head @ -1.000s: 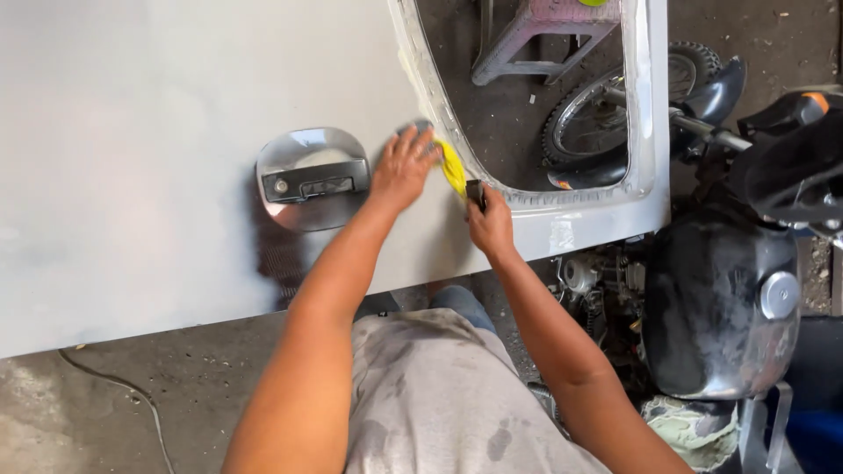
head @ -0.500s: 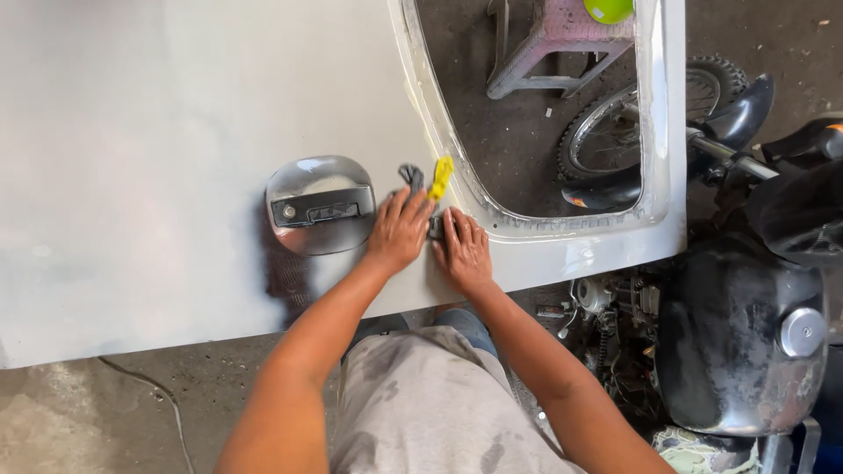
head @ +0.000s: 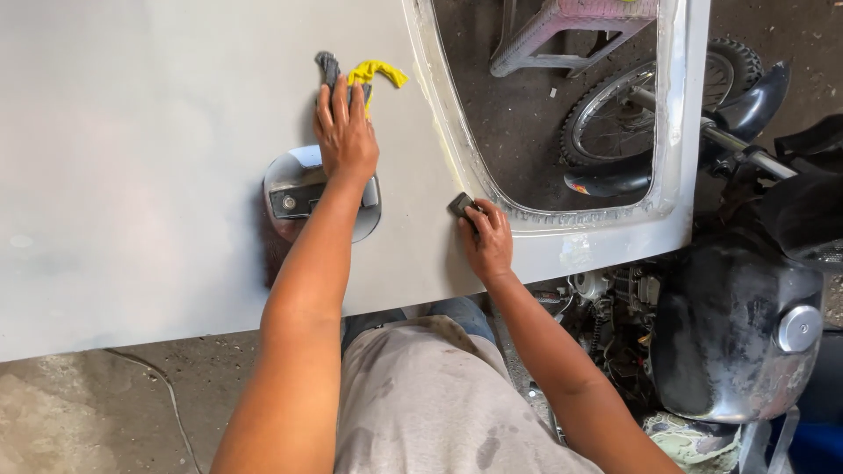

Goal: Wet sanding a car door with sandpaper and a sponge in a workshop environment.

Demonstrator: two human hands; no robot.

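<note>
Seen from above, a person leans over a grey primed car door panel (head: pixel 132 158) lying flat, with the left hand (head: pixel 345 132) spread palm-down and pressing a grey and yellow rag (head: pixel 364 77) against the panel, just beyond the recessed door handle (head: pixel 294 200) that the forearm crosses. The right hand (head: pixel 486 241) rests on the panel to the right, near the lower corner of the window opening (head: pixel 544 105), its fingers curled around a small dark sanding block (head: pixel 462 205). A black motorcycle (head: pixel 738 325) stands on the floor at the right, its front wheel (head: pixel 615 105) visible through the opening
</note>
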